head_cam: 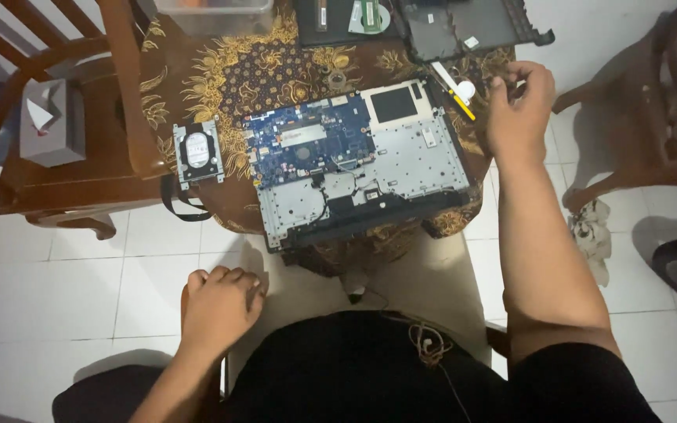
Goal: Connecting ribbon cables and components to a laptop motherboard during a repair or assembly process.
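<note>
Head view: the right hand is reaching out past the far right corner of the opened laptop, fingers pinched together near a yellow-handled screwdriver lying just left of it. Can't tell whether it's actually pinching anything, too small to see. The laptop is sitting on the patterned cloth, left of that hand, blue board facing up. The left hand is resting curled on the knee, holding nothing, well below the laptop. A hard drive is lying just off the laptop's left edge.
</note>
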